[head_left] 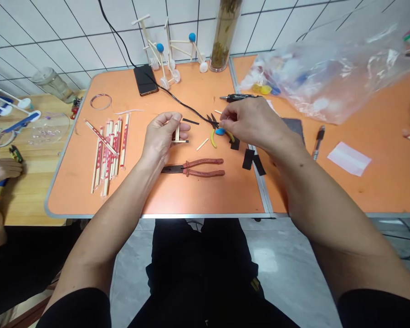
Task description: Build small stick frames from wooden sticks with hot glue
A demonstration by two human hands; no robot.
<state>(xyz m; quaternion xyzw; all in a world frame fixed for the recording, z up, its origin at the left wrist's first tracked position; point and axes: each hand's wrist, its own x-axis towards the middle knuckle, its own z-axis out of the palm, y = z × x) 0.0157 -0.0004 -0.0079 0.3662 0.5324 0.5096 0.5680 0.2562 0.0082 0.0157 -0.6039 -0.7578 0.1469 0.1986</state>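
Observation:
My left hand (162, 135) is closed around a small joined piece of pale wooden sticks (177, 135), one end of which is dark. Over the yellow-handled pliers (213, 136), the fingertips of my right hand (239, 119) are pinched together; a dark bit shows at them, too small to name. A lump of blue clay (220, 131) lies by those pliers. Below my hands rest red-handled pliers (201, 168). A thin black strip (191, 121) and a short stick piece (202, 144) lie between my hands.
Wrapped chopsticks (109, 150) lie left. At the back are a phone (145, 79), stick models (162, 59) with blue balls, and a tall clear cylinder (224, 36). Black pieces (248, 159), a pen (318, 142) and a plastic bag (328, 77) are right. Another person's hand (3, 171) is far left.

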